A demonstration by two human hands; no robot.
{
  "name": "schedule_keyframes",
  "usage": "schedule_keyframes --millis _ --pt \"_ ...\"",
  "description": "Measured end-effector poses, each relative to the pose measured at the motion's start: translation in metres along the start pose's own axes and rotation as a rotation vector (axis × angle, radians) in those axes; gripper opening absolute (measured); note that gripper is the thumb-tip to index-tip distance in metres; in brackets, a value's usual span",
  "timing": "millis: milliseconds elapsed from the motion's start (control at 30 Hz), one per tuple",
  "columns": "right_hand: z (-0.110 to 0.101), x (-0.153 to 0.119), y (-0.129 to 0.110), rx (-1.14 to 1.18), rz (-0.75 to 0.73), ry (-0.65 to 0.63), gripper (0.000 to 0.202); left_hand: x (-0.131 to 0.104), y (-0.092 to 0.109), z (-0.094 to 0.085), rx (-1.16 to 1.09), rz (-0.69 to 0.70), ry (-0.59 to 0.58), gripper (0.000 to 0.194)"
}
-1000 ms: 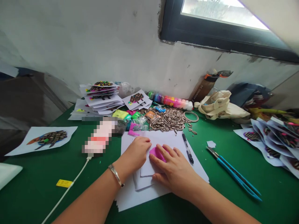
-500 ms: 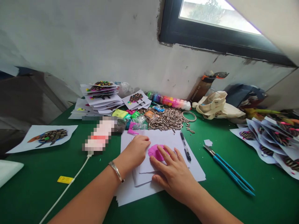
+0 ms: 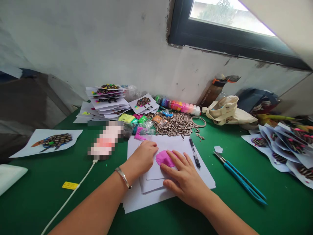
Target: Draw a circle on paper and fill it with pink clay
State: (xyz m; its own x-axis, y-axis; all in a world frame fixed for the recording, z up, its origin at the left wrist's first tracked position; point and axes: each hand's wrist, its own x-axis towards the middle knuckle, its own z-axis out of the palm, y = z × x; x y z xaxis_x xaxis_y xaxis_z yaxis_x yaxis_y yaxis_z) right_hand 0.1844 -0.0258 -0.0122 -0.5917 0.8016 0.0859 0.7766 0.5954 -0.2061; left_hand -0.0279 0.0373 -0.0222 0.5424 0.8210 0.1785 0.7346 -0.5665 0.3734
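Note:
A flattened, rounded piece of pink modelling clay lies on a small white sheet, which rests on a stack of larger white papers. My right hand is spread open, its fingertips touching the right part of the clay and covering some of it. Just left of the clay, my left hand rests on the paper with curled fingers; what they hold, if anything, is hidden. A black pen lies on the papers to the right of my right hand.
Striped sunflower seeds are heaped behind the papers, beside bagged coloured clay. Blue-handled tweezers lie to the right. Seed-covered pictures stand stacked left and right. A white cable runs along the left.
My right hand has shifted slightly to the right on the clay, leaving more of its pink surface showing. My left hand stays in place; the view has tilted slightly.

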Motion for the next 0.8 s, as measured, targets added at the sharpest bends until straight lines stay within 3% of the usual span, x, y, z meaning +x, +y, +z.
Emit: schedule_keyframes --millis 367,533,800 --pt "-0.001 -0.001 0.003 0.019 -0.04 0.027 0.039 0.001 0.004 -0.004 0.024 -0.021 -0.033 0.034" --pt "-0.003 0.0 0.014 0.044 -0.036 0.139 0.034 0.001 0.004 -0.004 0.019 -0.025 -0.033 0.034" --pt "-0.009 0.002 0.015 0.057 -0.116 0.028 0.031 0.002 0.005 -0.005 0.042 -0.018 -0.044 0.035"
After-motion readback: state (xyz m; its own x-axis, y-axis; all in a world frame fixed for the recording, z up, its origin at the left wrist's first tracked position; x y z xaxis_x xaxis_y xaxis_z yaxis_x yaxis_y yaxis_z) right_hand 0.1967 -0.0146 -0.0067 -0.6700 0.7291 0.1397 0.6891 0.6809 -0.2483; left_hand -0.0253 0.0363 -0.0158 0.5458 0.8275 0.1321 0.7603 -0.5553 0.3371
